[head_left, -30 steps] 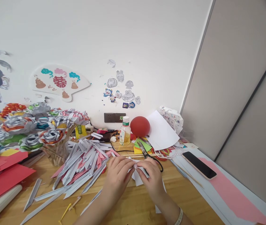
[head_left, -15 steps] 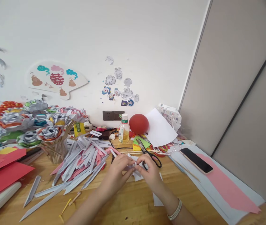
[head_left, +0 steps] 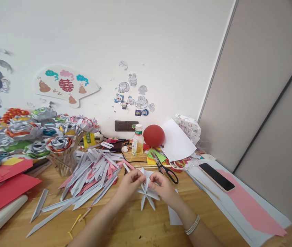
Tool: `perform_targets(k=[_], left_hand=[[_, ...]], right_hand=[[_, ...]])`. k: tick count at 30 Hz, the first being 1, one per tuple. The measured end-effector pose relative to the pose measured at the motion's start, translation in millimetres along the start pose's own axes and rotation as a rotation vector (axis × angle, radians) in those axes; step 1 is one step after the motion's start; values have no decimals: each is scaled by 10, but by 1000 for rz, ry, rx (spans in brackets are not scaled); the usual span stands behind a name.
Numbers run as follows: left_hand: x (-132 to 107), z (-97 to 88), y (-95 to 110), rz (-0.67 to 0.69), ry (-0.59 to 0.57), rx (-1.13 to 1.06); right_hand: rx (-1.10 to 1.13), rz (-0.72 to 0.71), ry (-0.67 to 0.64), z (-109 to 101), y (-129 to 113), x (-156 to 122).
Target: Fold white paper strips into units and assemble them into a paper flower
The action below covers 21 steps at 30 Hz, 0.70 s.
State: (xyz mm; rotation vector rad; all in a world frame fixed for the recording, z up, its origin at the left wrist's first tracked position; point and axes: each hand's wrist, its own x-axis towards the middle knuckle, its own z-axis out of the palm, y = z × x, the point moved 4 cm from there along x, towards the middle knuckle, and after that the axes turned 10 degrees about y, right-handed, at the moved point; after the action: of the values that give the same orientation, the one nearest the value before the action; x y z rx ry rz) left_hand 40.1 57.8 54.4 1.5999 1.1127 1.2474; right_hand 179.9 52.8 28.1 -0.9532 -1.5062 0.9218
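Between my two hands is a white folded-paper star (head_left: 146, 196), its pointed arms spreading out below and above my fingers. My left hand (head_left: 132, 182) pinches it from the left, thumb against fingertips. From the other side my right hand (head_left: 160, 185) grips it in a similar pinch, a beaded bracelet on that wrist. The star's middle upper part is partly covered by my fingers. Black-handled scissors (head_left: 165, 169) lie just behind my right hand. A white paper piece (head_left: 174, 214) rests on the table under my right forearm.
Folded white and pink paper strips (head_left: 91, 175) are heaped to the left, beside paper flowers (head_left: 58, 144) on sticks. A bottle (head_left: 137, 144), a red balloon (head_left: 154, 136) and a white sheet (head_left: 178, 142) stand at the back. A phone (head_left: 216, 176) lies on paper at right.
The paper star has turned in my hands, so its folded points now show below my fingers. My hands remain in nearly the same place; the view has shifted slightly.
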Motion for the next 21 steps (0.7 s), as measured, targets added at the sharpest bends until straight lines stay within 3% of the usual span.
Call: perform_targets(k=[3, 6, 11, 15, 21], left_hand=[[34, -48, -77, -105, 77, -80], [54, -99, -61, -91, 135, -33], [23, -27, 48, 22, -36, 197], [24, -18, 4, -15, 13, 320], [40, -7, -57, -40, 33, 322]], right_hand=[[37, 22, -12, 6, 60, 3], [50, 28, -20, 16, 111, 17], [40, 1, 7, 17, 152, 42], [26, 1, 86, -17, 230, 68], [21, 21, 105, -28, 306, 88]])
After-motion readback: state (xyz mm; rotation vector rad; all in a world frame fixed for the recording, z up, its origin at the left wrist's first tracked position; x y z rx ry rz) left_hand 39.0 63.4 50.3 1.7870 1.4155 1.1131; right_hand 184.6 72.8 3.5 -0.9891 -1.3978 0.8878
